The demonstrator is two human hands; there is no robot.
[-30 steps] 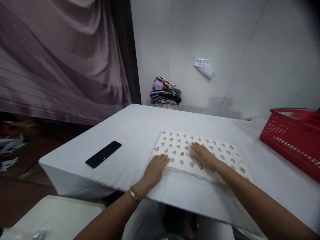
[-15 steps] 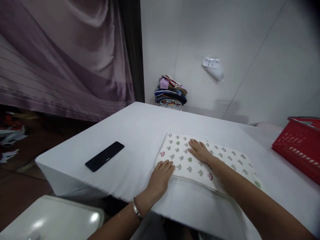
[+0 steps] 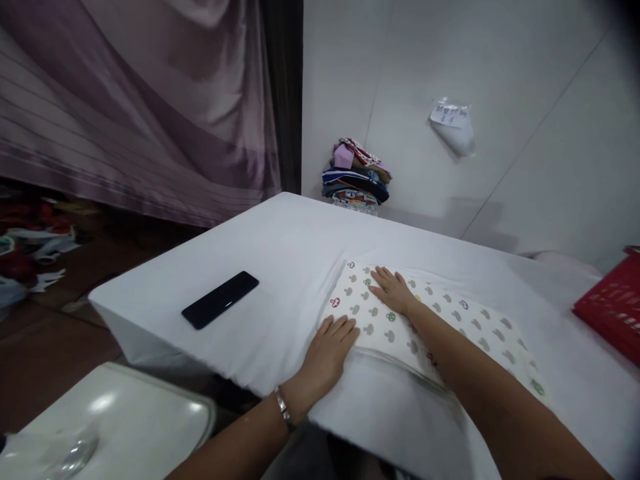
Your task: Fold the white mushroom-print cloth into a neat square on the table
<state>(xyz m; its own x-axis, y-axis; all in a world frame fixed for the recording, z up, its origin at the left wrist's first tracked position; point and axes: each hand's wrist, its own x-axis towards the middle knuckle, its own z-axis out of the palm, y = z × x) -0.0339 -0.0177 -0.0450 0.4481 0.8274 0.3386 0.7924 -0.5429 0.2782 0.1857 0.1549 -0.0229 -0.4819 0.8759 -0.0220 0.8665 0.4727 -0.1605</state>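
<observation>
— Two hands, left hand (image 3: 327,353) and right hand (image 3: 395,291): where, and how set?

— Both unclenched, grasping nothing, palms down on a white folded cloth printed with small grey, red and green mushrooms (image 3: 385,327). Left toward eight o'clock from the cloth's middle, on the near corner; right toward ten, fingers spread.

— And the cloth itself?

— At the near side of a counter draped in white fabric (image 3: 280,247), toward four o'clock from the view's middle. Layers visible along the near edge.

— Any advice on pressing?

— Probably best to anchor lightly with the left and stroke with the right, whole palm rather than fingertips. Go easy sideways: creases in the drape just past the cloth's nine o'clock edge, likely to spread under a hard push.

— Around the cloth?

— At nine, a flat black phone-like slab (image 3: 221,300); at three, a slotted red plastic basket (image 3: 613,303), cut off by the view. At eleven, a stack of folded multicoloured textiles (image 3: 356,175), support hidden.

— And the room?

— Toward twelve, a clear plastic pouch with a handwritten white label (image 3: 453,119) on a pale grey wall (image 3: 505,87). Toward ten, a draped mauve curtain (image 3: 150,100). Between eight and nine, a glossy white seat-like top (image 3: 120,420), lower than the counter.
</observation>
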